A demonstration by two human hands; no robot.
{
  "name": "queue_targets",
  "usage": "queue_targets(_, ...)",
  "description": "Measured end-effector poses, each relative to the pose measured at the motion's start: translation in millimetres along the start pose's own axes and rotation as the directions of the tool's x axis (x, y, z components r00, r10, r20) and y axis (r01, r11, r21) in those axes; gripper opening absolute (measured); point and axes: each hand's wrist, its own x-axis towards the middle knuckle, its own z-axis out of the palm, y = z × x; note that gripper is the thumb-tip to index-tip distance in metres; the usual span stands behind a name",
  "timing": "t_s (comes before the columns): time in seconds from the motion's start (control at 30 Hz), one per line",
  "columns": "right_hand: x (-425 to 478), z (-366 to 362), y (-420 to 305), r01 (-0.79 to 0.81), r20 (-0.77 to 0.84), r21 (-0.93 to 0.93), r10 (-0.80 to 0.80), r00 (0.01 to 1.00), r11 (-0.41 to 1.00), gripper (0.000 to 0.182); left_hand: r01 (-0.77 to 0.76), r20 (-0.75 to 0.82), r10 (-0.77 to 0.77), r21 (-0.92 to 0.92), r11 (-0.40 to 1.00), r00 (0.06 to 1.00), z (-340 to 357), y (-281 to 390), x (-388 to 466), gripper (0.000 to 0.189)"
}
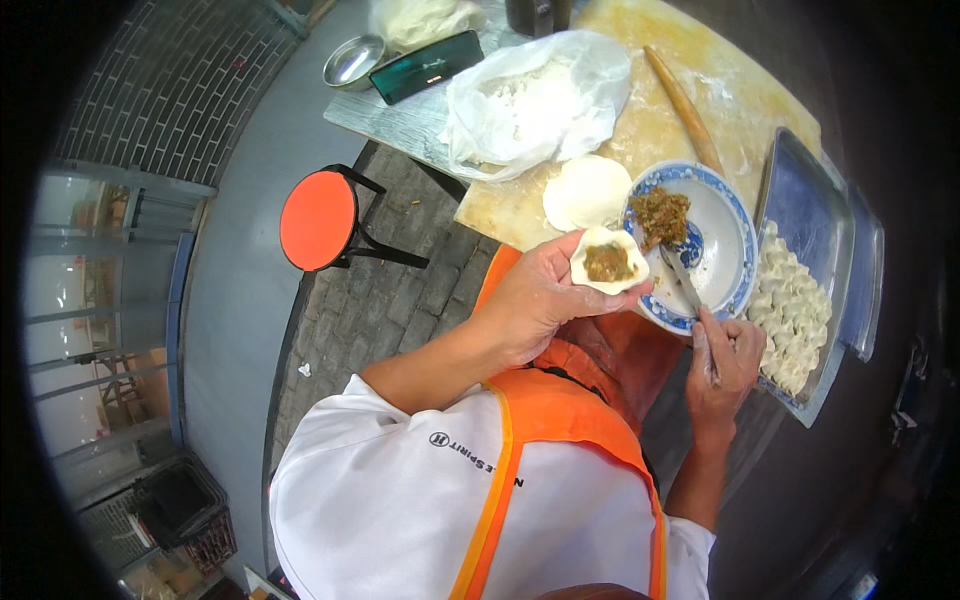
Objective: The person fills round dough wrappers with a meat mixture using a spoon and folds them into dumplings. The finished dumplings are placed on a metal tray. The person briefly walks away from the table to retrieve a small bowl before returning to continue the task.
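Note:
My left hand (551, 289) cups a round dough wrapper with a dab of brown-green minced filling (606, 262) in its middle. In my right hand (726, 360) is a flat metal spreader or knife (684, 279), its tip down in a blue-and-white bowl (739, 217). A mound of the same filling (660, 214) lies at the bowl's left side, by the tip. Just beyond my left hand, flat dough wrappers (587, 191) lie on the floured board. Right of the bowl, a metal tray (814, 195) holds many folded dumplings (791, 315).
A wooden rolling pin (682, 105) rests on the wooden board (757, 97) behind the bowl. Beside it is a plastic bag of flour (536, 105). Farther left are a phone (427, 66) and a metal bowl (355, 61). An orange-topped stool (319, 221) stands on the paved floor.

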Motion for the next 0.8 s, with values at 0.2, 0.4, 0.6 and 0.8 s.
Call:
queue_targets(0.2,18.5,-15.8,-25.0,0.097,-0.094,0.196,-0.080,0.992,0.976,0.043,0.025,0.082,-0.040,0.174,0.984,0.996,7.2,-0.7,-0.9,0.042)
queue_targets(0.4,39.2,-19.1,-51.0,-0.051,0.084,0.679,-0.009,0.996,0.732,0.044,-0.056,0.308,-0.025,0.252,0.966,0.951,11.1,-4.6,-10.9,0.047)
queue_targets(0.6,34.7,-17.2,-49.1,0.059,-0.027,0.670,-0.056,0.998,0.740,0.036,-0.201,0.343,0.077,0.342,0.918,0.936,15.4,-12.5,-11.4,0.051)
queue_targets(0.8,36.2,-21.6,-54.0,0.139,-0.103,0.504,-0.100,0.990,0.852,0.034,-0.381,0.341,0.197,0.645,0.663,0.919,2.3,-14.4,-9.3,0.053)
